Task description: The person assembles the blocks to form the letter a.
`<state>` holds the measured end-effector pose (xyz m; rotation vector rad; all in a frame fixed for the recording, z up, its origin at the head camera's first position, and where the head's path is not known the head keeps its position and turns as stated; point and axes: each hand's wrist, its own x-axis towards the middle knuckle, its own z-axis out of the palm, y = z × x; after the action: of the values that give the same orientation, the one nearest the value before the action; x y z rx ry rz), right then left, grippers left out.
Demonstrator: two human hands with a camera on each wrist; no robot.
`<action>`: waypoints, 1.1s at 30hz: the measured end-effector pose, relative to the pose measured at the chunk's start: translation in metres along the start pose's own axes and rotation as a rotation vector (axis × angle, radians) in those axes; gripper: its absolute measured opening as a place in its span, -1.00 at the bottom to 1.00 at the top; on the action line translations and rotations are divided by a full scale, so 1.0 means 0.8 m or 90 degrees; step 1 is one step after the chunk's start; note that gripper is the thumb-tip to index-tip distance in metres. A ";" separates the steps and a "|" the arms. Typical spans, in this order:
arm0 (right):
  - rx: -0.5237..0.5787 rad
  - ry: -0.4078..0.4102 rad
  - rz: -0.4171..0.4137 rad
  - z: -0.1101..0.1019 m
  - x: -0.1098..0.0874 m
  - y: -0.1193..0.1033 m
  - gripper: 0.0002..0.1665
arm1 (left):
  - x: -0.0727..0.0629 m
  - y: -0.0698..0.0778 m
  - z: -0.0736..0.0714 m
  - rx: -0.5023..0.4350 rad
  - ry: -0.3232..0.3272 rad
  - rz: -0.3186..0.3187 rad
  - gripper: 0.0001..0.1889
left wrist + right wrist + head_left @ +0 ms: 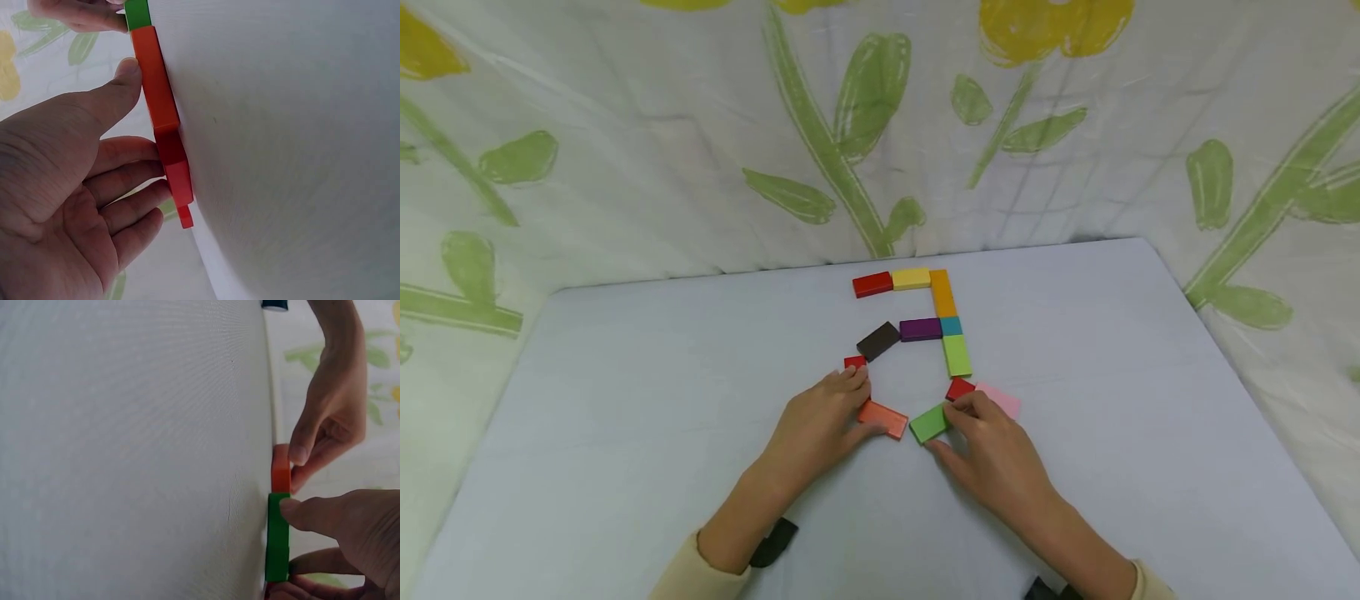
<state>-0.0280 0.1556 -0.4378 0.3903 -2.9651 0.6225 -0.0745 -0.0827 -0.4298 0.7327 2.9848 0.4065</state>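
On the white table, my left hand (pixel 816 425) rests at the left side of a ring of flat coloured blocks. Its thumb touches the orange block (pixel 883 419), and its extended fingers lie against a red block (pixel 177 169), as the left wrist view shows. My right hand (pixel 1000 454) pinches a green block (pixel 929 423) between thumb and fingers, low over the table and close to the orange one. Beyond its fingertips lie a small red block (pixel 959 388) and a pink block (pixel 1003 402), both partly covered by the hand.
A dark brown block (pixel 878 341), a purple block (pixel 921 330), a teal block (pixel 951 326) and a light green block (pixel 957 356) continue the outline. Farther back are orange-yellow (pixel 942 293), yellow (pixel 912 278) and red (pixel 872 284) blocks. A flower-patterned curtain (pixel 700 167) hangs behind the table.
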 end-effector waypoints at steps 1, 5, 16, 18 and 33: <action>0.001 0.000 0.000 0.000 0.000 0.000 -0.32 | 0.000 0.001 0.000 -0.002 -0.004 -0.001 -0.28; 0.002 -0.002 0.005 0.000 0.001 0.000 -0.33 | 0.002 0.002 0.000 -0.004 -0.006 0.001 -0.27; -0.006 -0.005 -0.017 -0.003 -0.002 0.000 -0.41 | 0.003 0.001 0.002 -0.025 -0.001 -0.004 -0.34; -0.016 -0.006 -0.057 -0.005 -0.003 0.000 -0.42 | 0.003 0.001 0.001 -0.029 0.000 -0.007 -0.37; -0.024 -0.039 -0.181 -0.011 -0.013 0.005 -0.44 | 0.005 0.002 -0.002 -0.025 -0.008 -0.005 -0.42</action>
<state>-0.0184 0.1648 -0.4328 0.8216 -2.8921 0.5282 -0.0772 -0.0798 -0.4278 0.7181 2.9579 0.4576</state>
